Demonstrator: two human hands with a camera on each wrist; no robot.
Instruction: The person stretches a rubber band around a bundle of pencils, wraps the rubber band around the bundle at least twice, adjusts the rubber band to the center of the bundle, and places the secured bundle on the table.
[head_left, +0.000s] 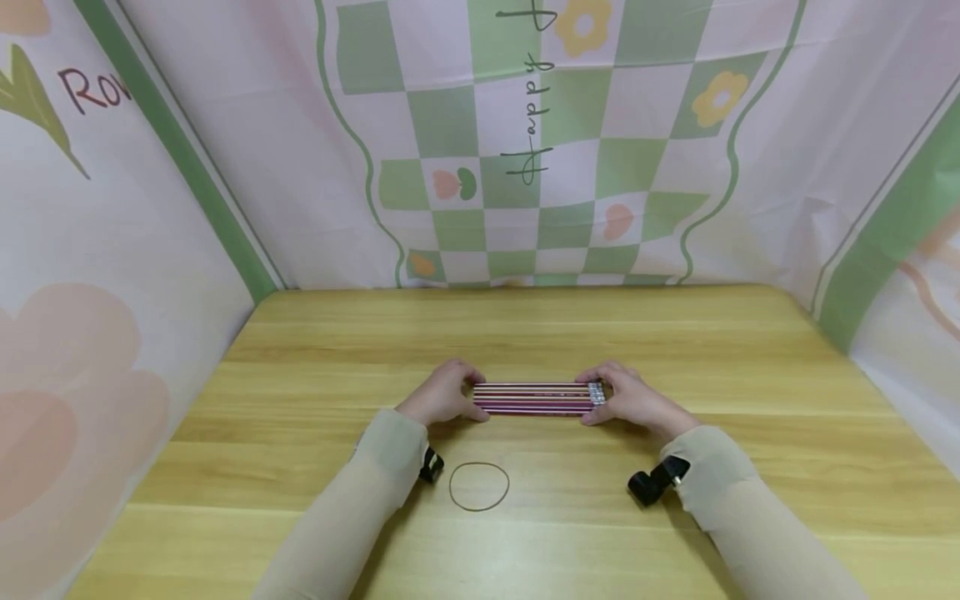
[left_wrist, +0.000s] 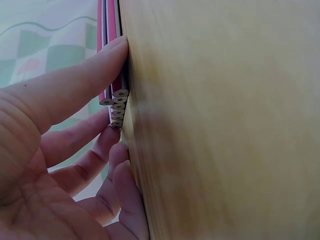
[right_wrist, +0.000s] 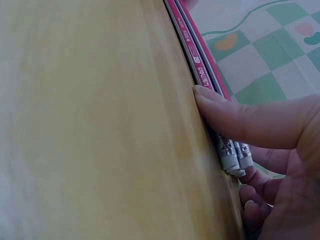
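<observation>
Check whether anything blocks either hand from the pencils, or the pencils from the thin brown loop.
Nothing visible: the left hand and right hand grip the pencils at opposite ends, and only tabletop shows between the pencils and the thin brown loop.

the counter [head_left: 540,337] is yellowish wood grain with rounded far corners, and printed sheets go up on three sides of it. the back sheet [head_left: 300,167] is pretty busy: green and white checks [head_left: 566,227], wavy green lines [head_left: 367,167] down both sides, "happy" lettering [head_left: 531,117] running sideways, yellow flowers [head_left: 705,104] up top, a pink heart [head_left: 618,222] lower down. left sheet [head_left: 187,342] has a massive pale pink flower [head_left: 82,333], brownish lettering [head_left: 78,90] starting "ro", and a green stripe [head_left: 173,142] along its far edge. right sheet [head_left: 900,367] is partly cut off, just a green band [head_left: 877,271] and some peachy squiggle.
</observation>
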